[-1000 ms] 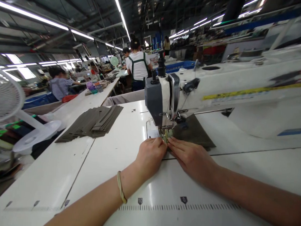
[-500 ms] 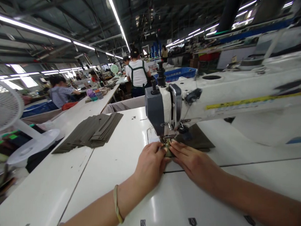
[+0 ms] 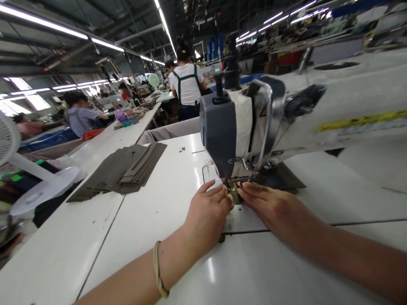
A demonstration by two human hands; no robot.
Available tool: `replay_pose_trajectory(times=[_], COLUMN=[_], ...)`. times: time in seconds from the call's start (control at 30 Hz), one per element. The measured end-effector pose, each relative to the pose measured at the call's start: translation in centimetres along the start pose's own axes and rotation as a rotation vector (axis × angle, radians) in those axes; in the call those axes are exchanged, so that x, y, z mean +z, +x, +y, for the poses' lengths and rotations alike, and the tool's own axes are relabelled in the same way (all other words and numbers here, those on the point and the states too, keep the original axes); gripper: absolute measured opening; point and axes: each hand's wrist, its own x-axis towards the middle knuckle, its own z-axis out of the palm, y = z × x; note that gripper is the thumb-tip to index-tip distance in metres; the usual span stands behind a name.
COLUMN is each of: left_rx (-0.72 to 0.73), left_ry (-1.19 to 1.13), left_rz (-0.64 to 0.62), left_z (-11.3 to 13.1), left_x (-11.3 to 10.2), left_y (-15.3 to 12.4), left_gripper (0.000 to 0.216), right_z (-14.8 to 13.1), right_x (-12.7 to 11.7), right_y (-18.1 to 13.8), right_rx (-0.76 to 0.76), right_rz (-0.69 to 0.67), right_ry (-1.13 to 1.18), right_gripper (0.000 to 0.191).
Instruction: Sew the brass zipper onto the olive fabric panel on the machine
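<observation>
My left hand point(image 3: 208, 212) and my right hand point(image 3: 275, 208) lie on the white table point(image 3: 148, 213) with their fingertips meeting on a small olive fabric piece point(image 3: 235, 197) under the presser foot of the white sewing machine point(image 3: 258, 123). Both hands press and pinch that piece at the needle. A dark grey fabric panel point(image 3: 289, 180) runs off behind the machine head to the right. A band circles my left wrist.
A fanned stack of dark grey cut pieces point(image 3: 122, 169) lies on the table to the left. A white fan point(image 3: 9, 159) stands at the far left edge. Other workers point(image 3: 187, 87) sit and stand along the benches behind.
The view has moved closer to the machine head, which now looks larger. Both hands have slid forward with the fabric piece towards the needle.
</observation>
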Motion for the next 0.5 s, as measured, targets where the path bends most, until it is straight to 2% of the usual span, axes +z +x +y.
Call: replay_pose_trajectory(times=[0.5], left_rx=[-0.008], left_ry=[0.024], left_rz=[-0.025], left_z=[-0.78], left_x=[0.27], left_y=[0.45], left_gripper=[0.010], right_z=[0.08], right_x=[-0.12], right_y=[1.11], right_rx=[0.016], right_rz=[0.043], right_ry=[0.039], right_gripper=[0.035])
